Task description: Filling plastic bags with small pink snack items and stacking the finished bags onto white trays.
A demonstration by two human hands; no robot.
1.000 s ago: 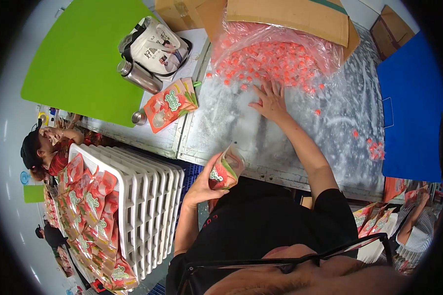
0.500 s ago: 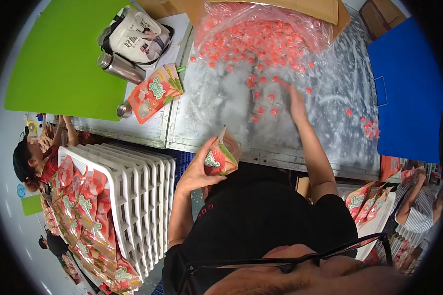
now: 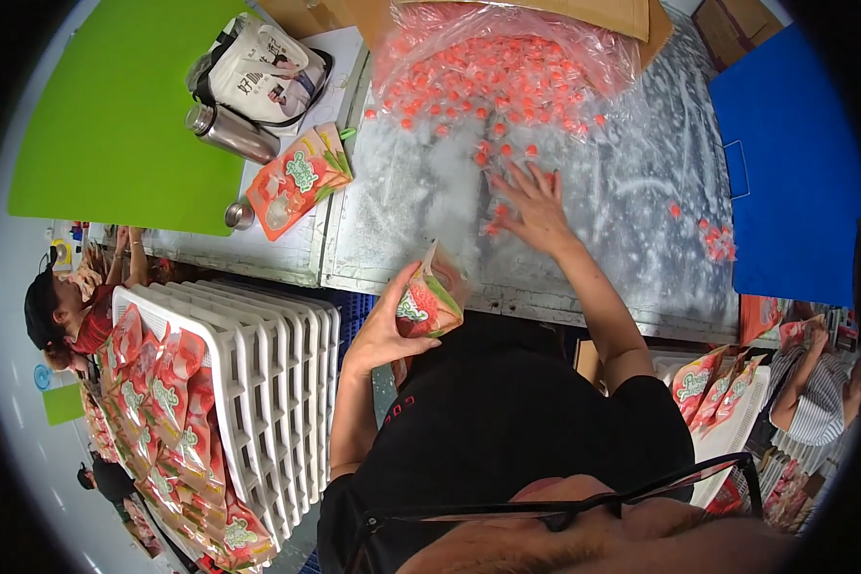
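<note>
The left hand (image 3: 383, 335) had hold of a red and green printed pouch (image 3: 429, 304), fingers and thumb bent about its sides, just off the near edge of the metal surface (image 3: 392, 215) and not far from that surface's near left corner. Its grip was closed only as far as the pouch's width, and the film stood out rather than being crushed flat; that light hold looked right, since a harder squeeze would likely have pinched the mouth. The right hand (image 3: 542, 212) lay low over the surface, between its near edge and the heap of wrapped sweets (image 3: 507, 81) toward the far edge, its fingers well spread. A few loose sweets (image 3: 504, 150) lay just beyond the fingertips and others beside the thumb; whether any was caught beneath the palm could not be told. Handling such small, slippery pieces well probably called for drawing the fingers closer together, keeping them flat to the surface, and working with the nearest loose sweets rather than the small cluster (image 3: 716, 239) by the right edge, which lay well apart from the hand.
</note>
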